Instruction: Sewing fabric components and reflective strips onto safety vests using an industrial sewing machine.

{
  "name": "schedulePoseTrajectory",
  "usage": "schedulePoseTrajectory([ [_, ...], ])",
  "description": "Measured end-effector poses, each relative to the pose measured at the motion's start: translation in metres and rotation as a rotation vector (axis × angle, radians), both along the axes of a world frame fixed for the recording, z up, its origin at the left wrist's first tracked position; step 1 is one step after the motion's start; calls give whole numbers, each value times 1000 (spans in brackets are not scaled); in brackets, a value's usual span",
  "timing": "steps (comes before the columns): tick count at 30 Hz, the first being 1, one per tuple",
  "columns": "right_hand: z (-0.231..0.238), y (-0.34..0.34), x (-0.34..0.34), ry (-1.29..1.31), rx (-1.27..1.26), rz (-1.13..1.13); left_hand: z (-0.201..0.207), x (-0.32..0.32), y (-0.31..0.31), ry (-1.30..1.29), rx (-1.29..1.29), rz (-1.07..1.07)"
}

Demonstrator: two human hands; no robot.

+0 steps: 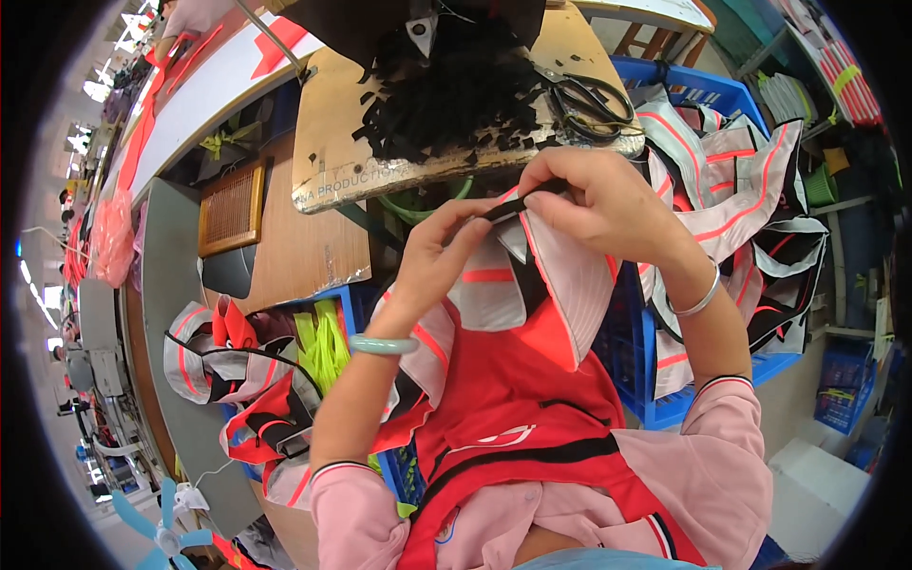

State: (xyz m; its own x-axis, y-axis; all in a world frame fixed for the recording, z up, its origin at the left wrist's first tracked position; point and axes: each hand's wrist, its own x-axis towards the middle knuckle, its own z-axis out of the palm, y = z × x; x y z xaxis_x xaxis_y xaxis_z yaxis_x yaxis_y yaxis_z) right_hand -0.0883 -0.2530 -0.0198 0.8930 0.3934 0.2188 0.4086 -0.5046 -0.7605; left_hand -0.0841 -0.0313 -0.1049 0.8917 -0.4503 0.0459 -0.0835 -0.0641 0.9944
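Observation:
Both my hands pinch a narrow black strap (505, 211) at the edge of a pale grey fabric piece (575, 275) with orange-red piping. My left hand (435, 255) is closed on the strap's left part, thumb and fingers together. My right hand (600, 201) grips it further right, fingertips curled over its end. Below them the fabric hangs over the red apron (518, 380) on my lap. Just beyond my hands is the front edge of a worn board (328, 142), heaped with small black scraps (437, 100). Black-handled scissors (594, 106) lie at its right.
A blue crate (655, 410) at my right overflows with grey, red-piped fabric pieces (741, 180). More such pieces (195, 351) and neon yellow strips (325, 340) sit at my left. A dark machine part with a metal tip (421, 34) overhangs the board. A blue fan (166, 540) stands lower left.

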Motion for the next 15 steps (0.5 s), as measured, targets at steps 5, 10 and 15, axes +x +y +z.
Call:
schedulePoseTrajectory([
  [5, 4, 5, 18, 190, 219, 25, 17, -2, -7, -437, 155, 409],
  [10, 20, -3, 44, 269, -24, 142, 57, 21, 18, -501, 280, 246],
  [15, 7, 10, 64, 190, 76, 72, 104, 52, 25, -246, 471, 73],
])
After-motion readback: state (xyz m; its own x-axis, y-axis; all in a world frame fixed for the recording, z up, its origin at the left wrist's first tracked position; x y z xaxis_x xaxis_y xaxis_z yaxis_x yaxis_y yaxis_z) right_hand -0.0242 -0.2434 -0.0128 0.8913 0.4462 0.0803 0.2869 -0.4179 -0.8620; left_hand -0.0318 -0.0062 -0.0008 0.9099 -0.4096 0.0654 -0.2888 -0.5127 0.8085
